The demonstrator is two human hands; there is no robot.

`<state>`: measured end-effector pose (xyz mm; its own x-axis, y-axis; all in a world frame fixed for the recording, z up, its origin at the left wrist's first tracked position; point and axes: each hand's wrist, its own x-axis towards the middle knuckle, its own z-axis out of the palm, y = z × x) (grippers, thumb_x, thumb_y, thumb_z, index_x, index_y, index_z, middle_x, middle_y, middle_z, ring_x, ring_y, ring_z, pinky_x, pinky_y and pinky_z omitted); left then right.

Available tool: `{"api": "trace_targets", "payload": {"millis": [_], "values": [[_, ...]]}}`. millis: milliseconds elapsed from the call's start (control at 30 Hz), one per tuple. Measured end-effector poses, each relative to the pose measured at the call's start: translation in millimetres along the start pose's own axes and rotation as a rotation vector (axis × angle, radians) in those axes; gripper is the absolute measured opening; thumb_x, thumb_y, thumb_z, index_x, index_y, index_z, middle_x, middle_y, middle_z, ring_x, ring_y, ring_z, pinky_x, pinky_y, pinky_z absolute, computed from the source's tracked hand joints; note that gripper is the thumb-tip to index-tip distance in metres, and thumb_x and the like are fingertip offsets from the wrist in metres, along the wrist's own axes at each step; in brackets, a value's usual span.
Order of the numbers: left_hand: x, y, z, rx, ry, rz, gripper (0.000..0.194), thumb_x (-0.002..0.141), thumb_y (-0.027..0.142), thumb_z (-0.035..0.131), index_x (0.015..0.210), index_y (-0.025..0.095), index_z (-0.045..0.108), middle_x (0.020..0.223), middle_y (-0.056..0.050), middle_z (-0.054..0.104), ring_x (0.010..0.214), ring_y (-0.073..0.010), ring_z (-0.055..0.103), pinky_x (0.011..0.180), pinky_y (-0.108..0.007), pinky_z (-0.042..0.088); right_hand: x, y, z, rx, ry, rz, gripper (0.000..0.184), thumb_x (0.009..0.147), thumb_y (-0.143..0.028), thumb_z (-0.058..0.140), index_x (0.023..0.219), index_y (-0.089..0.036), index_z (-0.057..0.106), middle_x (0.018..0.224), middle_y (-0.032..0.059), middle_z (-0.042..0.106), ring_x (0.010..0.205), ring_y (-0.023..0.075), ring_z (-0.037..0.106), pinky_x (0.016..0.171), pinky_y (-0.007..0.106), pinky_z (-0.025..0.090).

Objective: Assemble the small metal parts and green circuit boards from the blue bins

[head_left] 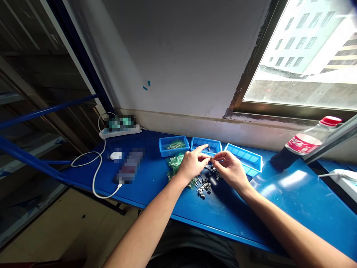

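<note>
My left hand [192, 163] and my right hand [230, 169] meet above a loose pile of metal hardware [205, 187], fingertips nearly touching. Between them is a small metal piece [211, 159], too small to name. The left thumb presses against bent fingers while its index finger stretches toward the middle blue bin [196, 141]. Thumb and fingers of the right hand are pinched together. Inside the middle bin lies a small dark metal part [208, 148]. Green-tinted plastic bags of screws [175, 160] sit beside and partly under the left hand.
A left blue bin [164, 152] holds more bagged screws; a right blue bin [255, 163] stands behind my right hand. A cola bottle [304, 143] leans at right. To the left are a phone [130, 165], white cable [96, 186], white case [115, 155] and power strip [122, 131].
</note>
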<state>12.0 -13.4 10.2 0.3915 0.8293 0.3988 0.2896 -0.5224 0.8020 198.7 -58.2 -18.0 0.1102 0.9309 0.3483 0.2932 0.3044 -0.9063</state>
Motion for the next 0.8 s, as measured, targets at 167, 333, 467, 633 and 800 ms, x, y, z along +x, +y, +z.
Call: {"api": "trace_targets", "payload": {"millis": [167, 333, 467, 633, 800], "values": [[-0.4, -6.1, 1.4, 0.213, -0.045, 0.122, 0.037, 0.098, 0.024, 0.068, 0.135, 0.022, 0.072, 0.115, -0.006, 0.083, 0.106, -0.0234, 0.080, 0.097, -0.037, 0.065, 4.3, 1.2, -2.2, -0.165, 0.045, -0.101, 0.018, 0.096, -0.042, 0.069, 0.100, -0.025, 0.062, 0.097, 0.0058, 0.072, 0.076, 0.0211, 0.068, 0.070, 0.037, 0.056], [-4.0, -9.9, 2.9, 0.428, -0.190, 0.283, 0.026, 0.097, 0.034, 0.071, 0.119, 0.021, 0.080, 0.120, -0.009, 0.081, 0.118, -0.0282, 0.073, 0.107, -0.043, 0.058, 21.9, -0.7, -14.8, -0.481, 0.149, -0.423, 0.005, 0.097, -0.027, 0.061, 0.097, -0.027, 0.066, 0.092, 0.0070, 0.070, 0.087, 0.0268, 0.064, 0.082, 0.045, 0.056], [-6.3, -9.8, 5.3, 0.492, -0.259, 0.292, 0.034, 0.095, 0.042, 0.075, 0.122, 0.023, 0.079, 0.124, -0.009, 0.080, 0.122, -0.0307, 0.070, 0.108, -0.046, 0.055, 33.3, 3.7, -23.8, -0.613, 0.163, -0.548, 0.012, 0.096, -0.019, 0.060, 0.101, -0.026, 0.068, 0.099, 0.0090, 0.071, 0.093, 0.0292, 0.063, 0.088, 0.048, 0.055], [-3.7, -12.5, 7.4, 0.536, -0.301, 0.244, 0.034, 0.098, 0.032, 0.070, 0.130, 0.023, 0.076, 0.126, -0.008, 0.080, 0.117, -0.0292, 0.073, 0.105, -0.045, 0.056, 36.9, 8.0, -25.0, -0.753, 0.141, -0.597, 0.016, 0.102, -0.019, 0.058, 0.106, -0.026, 0.072, 0.106, 0.0094, 0.075, 0.097, 0.0301, 0.060, 0.092, 0.050, 0.054], [-2.3, -14.6, 6.1, 0.570, -0.276, 0.254, 0.025, 0.096, 0.022, 0.070, 0.118, 0.023, 0.081, 0.112, -0.008, 0.082, 0.105, -0.0267, 0.076, 0.099, -0.042, 0.058, 33.9, 6.8, -21.2, -0.855, 0.028, -0.599, 0.022, 0.104, -0.020, 0.056, 0.110, -0.027, 0.076, 0.113, 0.0095, 0.076, 0.104, 0.0321, 0.058, 0.097, 0.052, 0.053]]}}
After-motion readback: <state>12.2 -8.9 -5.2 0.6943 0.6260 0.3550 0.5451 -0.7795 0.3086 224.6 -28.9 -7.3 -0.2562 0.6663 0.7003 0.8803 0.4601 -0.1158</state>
